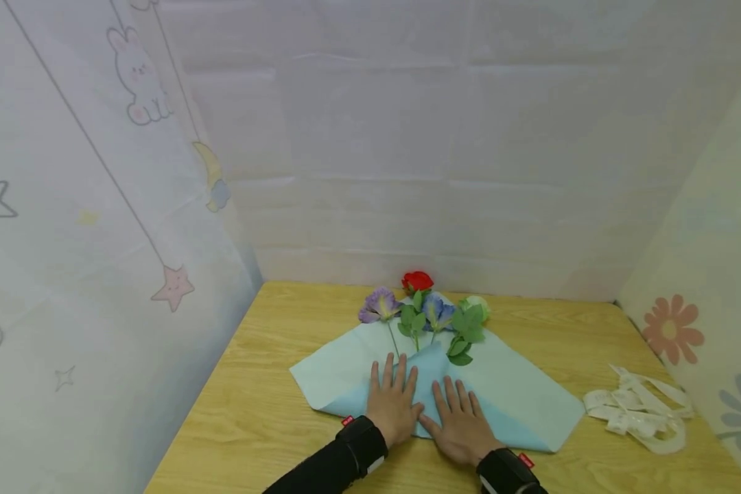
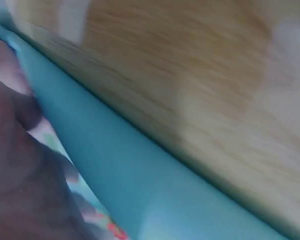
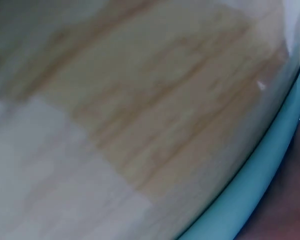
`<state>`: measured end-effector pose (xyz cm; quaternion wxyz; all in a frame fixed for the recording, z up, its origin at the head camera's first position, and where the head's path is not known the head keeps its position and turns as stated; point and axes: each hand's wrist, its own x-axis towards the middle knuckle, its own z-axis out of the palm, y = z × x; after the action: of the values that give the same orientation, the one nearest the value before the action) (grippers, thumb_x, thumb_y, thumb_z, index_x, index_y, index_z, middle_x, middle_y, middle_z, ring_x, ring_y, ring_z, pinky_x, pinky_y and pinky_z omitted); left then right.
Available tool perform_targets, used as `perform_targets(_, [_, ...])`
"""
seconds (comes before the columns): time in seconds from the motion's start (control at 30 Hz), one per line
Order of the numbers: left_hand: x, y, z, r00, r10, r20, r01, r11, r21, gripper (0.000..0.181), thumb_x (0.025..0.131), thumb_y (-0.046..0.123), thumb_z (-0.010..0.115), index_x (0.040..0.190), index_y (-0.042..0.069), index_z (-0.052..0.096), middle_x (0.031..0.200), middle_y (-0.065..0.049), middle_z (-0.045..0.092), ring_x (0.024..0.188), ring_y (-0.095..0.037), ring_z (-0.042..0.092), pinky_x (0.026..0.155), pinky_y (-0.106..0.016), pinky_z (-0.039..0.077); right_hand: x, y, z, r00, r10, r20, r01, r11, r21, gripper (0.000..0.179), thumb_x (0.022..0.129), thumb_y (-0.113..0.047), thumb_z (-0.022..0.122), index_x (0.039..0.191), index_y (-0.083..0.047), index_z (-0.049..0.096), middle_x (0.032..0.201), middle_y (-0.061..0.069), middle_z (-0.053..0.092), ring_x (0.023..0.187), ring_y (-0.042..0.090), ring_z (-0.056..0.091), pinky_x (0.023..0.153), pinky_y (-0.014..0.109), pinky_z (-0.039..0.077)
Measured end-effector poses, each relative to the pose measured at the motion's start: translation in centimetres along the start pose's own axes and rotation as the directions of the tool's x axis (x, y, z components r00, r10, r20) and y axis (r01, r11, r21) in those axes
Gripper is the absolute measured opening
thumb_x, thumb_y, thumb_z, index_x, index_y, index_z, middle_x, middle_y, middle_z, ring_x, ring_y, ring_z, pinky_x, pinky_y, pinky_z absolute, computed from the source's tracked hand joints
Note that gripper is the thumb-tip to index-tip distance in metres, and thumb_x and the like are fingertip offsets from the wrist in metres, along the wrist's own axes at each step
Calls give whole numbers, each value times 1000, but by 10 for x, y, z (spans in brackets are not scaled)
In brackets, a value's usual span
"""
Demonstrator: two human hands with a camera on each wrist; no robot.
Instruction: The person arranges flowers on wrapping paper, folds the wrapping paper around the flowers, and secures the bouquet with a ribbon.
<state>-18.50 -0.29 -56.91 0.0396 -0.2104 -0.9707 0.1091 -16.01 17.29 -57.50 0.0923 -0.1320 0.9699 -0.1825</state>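
A sheet of pale blue wrapping paper lies on the table, its near edge folded up over itself. Both hands press flat on the fold with fingers spread: the left hand left of the middle, the right hand just right of it, thumbs close together. Beyond the fingertips, artificial flowers rest on the paper: a red rose, a purple flower, a blue flower and a pale green bloom with green leaves. The fold hides their lower stems. In both wrist views the folded edge runs alongside the hand.
A loose heap of white ribbon lies at the right side of the wooden table. Printed cloth walls stand behind the table and on both sides. Each wrist wears a black band.
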Motion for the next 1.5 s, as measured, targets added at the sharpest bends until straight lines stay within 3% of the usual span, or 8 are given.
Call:
perform_targets(0.07, [-6, 7, -3, 1000, 5, -20, -4, 999, 51, 64, 107, 58, 33, 162, 26, 29, 169, -9, 16, 155, -35, 12, 121, -56, 18, 0, -1, 1, 1000, -2, 4, 2, 1000, -15, 79, 106, -59, 37, 160, -2, 28, 166, 26, 15, 151, 51, 8, 118, 67, 4])
perform_targets(0.17, [-14, 16, -5, 997, 23, 76, -12, 990, -139, 60, 109, 51, 27, 163, 26, 24, 170, -8, 13, 156, -35, 8, 121, -58, 14, 0, 1, 4, 1000, -17, 10, 17, 999, -27, 75, 108, -54, 36, 160, -2, 27, 166, 27, 14, 151, 51, 6, 118, 67, 2])
perform_targets(0.33, [-17, 19, 4, 972, -2, 235, 109, 890, -443, 64, 109, 55, 13, 165, 25, 14, 171, -4, 10, 156, -31, 5, 122, -57, 9, 4, 11, 11, 1000, -26, 0, 26, 996, -89, 75, 108, -56, 31, 161, -4, 23, 167, 23, 11, 153, 47, 4, 119, 64, 2])
perform_targets(0.63, [-20, 4, 37, 981, 39, 188, 43, 910, -413, 81, 101, 68, 3, 165, 18, 9, 171, -2, 7, 157, -23, 4, 124, -49, 9, 1, 15, 13, 999, -47, -22, 46, 999, -25, 78, 107, -59, 31, 162, -4, 23, 167, 23, 11, 153, 47, 4, 119, 64, 1])
perform_targets(1.0, [-60, -60, 16, 972, 87, 216, 0, 927, -375, 66, 109, 55, 21, 165, 20, 15, 171, -4, 10, 157, -28, 6, 123, -52, 9, 6, 19, 13, 999, -28, 23, 28, 999, -18, 78, 107, -61, 25, 163, -8, 16, 169, 20, 6, 154, 44, 2, 120, 61, 0])
perform_targets(1.23, [-78, -102, 32, 978, 78, 194, -3, 933, -359, 62, 111, 49, 19, 165, 19, 17, 170, -5, 13, 156, -31, 9, 124, -52, 6, -3, 10, -3, 999, -25, 30, 25, 999, 29, 73, 109, -51, 35, 162, -3, 20, 167, 25, 7, 153, 48, 1, 119, 63, -3])
perform_targets(1.37, [-73, -86, 15, 992, 0, 128, 35, 962, -270, 60, 111, 39, 34, 162, 9, 26, 168, -14, 19, 154, -37, 14, 122, -53, 12, 1, 16, 2, 999, -35, 28, 34, 999, 26, 76, 108, -56, 31, 163, -5, 18, 168, 24, 6, 153, 48, 0, 119, 62, -4])
perform_targets(1.5, [-52, -41, -5, 999, -27, -40, 17, 973, -229, 64, 107, 36, 42, 159, 2, 29, 166, -18, 23, 153, -37, 20, 122, -51, 19, 4, 21, 11, 999, -38, -2, 38, 999, -19, 77, 107, -60, 29, 163, -7, 20, 168, 23, 9, 153, 46, 3, 119, 62, -1])
